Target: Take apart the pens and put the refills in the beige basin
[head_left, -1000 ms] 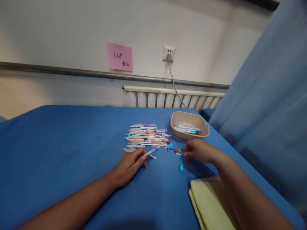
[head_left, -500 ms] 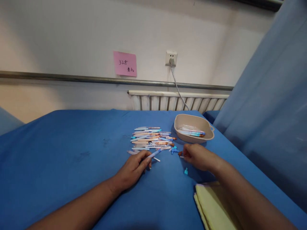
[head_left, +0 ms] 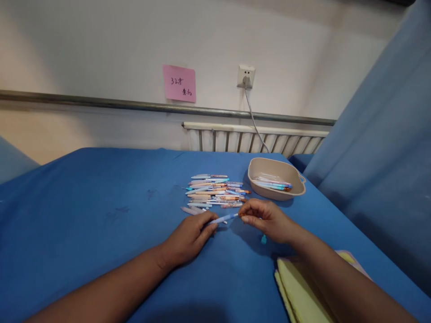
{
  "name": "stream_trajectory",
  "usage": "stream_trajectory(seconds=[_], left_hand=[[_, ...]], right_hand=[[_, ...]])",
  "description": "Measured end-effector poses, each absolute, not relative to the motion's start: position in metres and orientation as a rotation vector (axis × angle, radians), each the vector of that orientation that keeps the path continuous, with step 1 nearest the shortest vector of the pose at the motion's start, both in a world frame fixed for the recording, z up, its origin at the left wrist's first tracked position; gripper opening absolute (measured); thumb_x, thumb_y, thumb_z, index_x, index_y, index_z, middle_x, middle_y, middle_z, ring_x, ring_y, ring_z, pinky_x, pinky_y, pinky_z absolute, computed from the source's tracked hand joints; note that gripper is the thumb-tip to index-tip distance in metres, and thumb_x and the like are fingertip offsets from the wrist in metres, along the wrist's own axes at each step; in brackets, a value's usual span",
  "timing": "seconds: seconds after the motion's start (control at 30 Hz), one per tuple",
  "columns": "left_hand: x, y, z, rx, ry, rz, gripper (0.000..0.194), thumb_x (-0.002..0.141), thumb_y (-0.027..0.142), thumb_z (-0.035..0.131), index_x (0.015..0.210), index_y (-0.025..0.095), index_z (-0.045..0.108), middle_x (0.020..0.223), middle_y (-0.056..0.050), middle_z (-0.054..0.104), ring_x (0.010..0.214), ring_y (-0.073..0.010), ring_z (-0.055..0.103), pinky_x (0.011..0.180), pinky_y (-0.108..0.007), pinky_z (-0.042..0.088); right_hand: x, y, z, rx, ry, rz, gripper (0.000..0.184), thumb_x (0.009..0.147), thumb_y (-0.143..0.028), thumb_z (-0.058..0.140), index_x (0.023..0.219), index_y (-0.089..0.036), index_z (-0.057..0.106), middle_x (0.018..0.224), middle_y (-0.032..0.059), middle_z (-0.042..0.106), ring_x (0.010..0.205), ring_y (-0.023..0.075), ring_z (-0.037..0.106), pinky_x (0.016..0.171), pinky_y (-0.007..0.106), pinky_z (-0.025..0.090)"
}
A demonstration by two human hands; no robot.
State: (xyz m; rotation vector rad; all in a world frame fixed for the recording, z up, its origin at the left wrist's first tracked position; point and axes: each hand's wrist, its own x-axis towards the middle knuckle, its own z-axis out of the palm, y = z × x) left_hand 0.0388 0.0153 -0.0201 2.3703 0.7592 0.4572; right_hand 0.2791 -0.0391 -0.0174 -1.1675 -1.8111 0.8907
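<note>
My left hand (head_left: 194, 234) is closed around a light blue pen barrel (head_left: 223, 219), which points to the right above the blue sheet. Between the thumb and fingers of my right hand (head_left: 266, 219) is a small brown pen cap piece (head_left: 240, 215), at the tip of the barrel; whether it touches or is fitted there I cannot tell. Just beyond both hands lie rows of pen parts (head_left: 212, 190), pale barrels on the left and patterned ones on the right. A small turquoise piece (head_left: 263, 239) rests below my right hand.
A beige basket (head_left: 299, 190) holding several pens stands at the back right. Folded yellow cloth (head_left: 292, 287) lies under my right forearm. Behind the blue-covered bed (head_left: 101, 215) are a radiator (head_left: 222, 140) and a plugged-in cord (head_left: 252, 114); a blue curtain (head_left: 380, 134) hangs on the right.
My right hand has lifted the brown piece from the sheet and moved left to the pen barrel's tip. My left hand still holds the barrel. The view has shifted slightly.
</note>
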Motion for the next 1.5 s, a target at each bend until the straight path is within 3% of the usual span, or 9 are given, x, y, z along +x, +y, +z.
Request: stream_trajectory(seconds=[0.13,0.47,0.67,0.77,1.0,1.23,1.4,1.5], left_hand=[[0.039,0.015,-0.020,2.388,0.756,0.460,0.027,0.096,0.035,0.036,0.099,0.020,0.058,0.084,-0.002,0.062,0.077,-0.0174,0.056,0.071,-0.026,0.042],[0.037,0.015,-0.022,2.464,0.744,0.422,0.027,0.096,0.033,0.037,0.105,0.021,0.059,0.095,-0.005,0.064,0.086,-0.0195,0.057,0.076,-0.028,0.044],[0.037,0.013,-0.021,2.505,0.740,0.386,0.026,0.097,0.032,0.036,0.107,0.021,0.058,0.099,-0.005,0.065,0.090,-0.0201,0.058,0.077,-0.028,0.044],[0.037,0.013,-0.021,2.498,0.698,0.378,0.025,0.097,0.030,0.036,0.105,0.021,0.058,0.099,-0.005,0.065,0.089,-0.0194,0.058,0.077,-0.028,0.043],[0.038,0.013,-0.022,2.446,0.676,0.393,0.024,0.097,0.030,0.036,0.105,0.020,0.057,0.098,-0.004,0.065,0.088,-0.0178,0.058,0.077,-0.027,0.043],[0.039,0.014,-0.023,2.356,0.688,0.440,0.023,0.095,0.031,0.040,0.104,0.019,0.058,0.093,-0.004,0.064,0.086,-0.0184,0.057,0.076,-0.028,0.043],[0.044,0.013,-0.028,1.995,0.729,0.534,0.022,0.095,0.035,0.040,0.103,0.017,0.052,0.079,-0.001,0.060,0.066,-0.0133,0.055,0.063,-0.024,0.044],[0.049,0.009,-0.032,1.774,0.697,0.586,0.022,0.095,0.036,0.038,0.102,0.017,0.048,0.077,0.000,0.060,0.057,-0.0101,0.051,0.054,-0.021,0.042]], right_hand=[[0.280,-0.040,-0.012,-1.178,-1.949,0.681,0.012,0.087,-0.025,0.056,0.090,-0.020,0.066,0.081,0.0024,0.061,0.074,0.0148,0.055,0.068,0.027,0.044],[0.278,-0.043,-0.013,-1.143,-2.080,0.511,0.014,0.087,-0.019,0.054,0.095,-0.022,0.066,0.089,0.0050,0.065,0.083,0.0171,0.059,0.075,0.030,0.046],[0.275,-0.046,-0.013,-1.231,-2.083,0.455,0.007,0.084,-0.018,0.058,0.090,-0.019,0.062,0.081,0.0040,0.062,0.071,0.0150,0.057,0.064,0.026,0.044],[0.273,-0.045,-0.013,-1.219,-2.039,0.522,0.005,0.085,-0.024,0.059,0.086,-0.020,0.062,0.076,0.0019,0.062,0.067,0.0139,0.056,0.061,0.025,0.043],[0.270,-0.044,-0.017,-1.241,-1.843,0.860,0.023,0.088,-0.040,0.054,0.086,-0.019,0.062,0.065,-0.0007,0.060,0.058,0.0129,0.055,0.055,0.024,0.042],[0.274,-0.036,-0.030,-1.146,-1.568,1.042,0.052,0.092,-0.057,0.031,0.100,-0.014,0.058,0.079,0.0056,0.063,0.064,0.0142,0.060,0.057,0.026,0.047],[0.271,-0.031,-0.036,-1.136,-1.369,1.235,0.057,0.086,-0.065,0.037,0.100,-0.013,0.058,0.080,0.0065,0.064,0.060,0.0136,0.060,0.053,0.025,0.045],[0.260,-0.033,-0.039,-1.140,-1.372,1.320,0.049,0.077,-0.059,0.059,0.096,-0.015,0.059,0.077,0.0033,0.063,0.057,0.0119,0.057,0.054,0.025,0.045]])
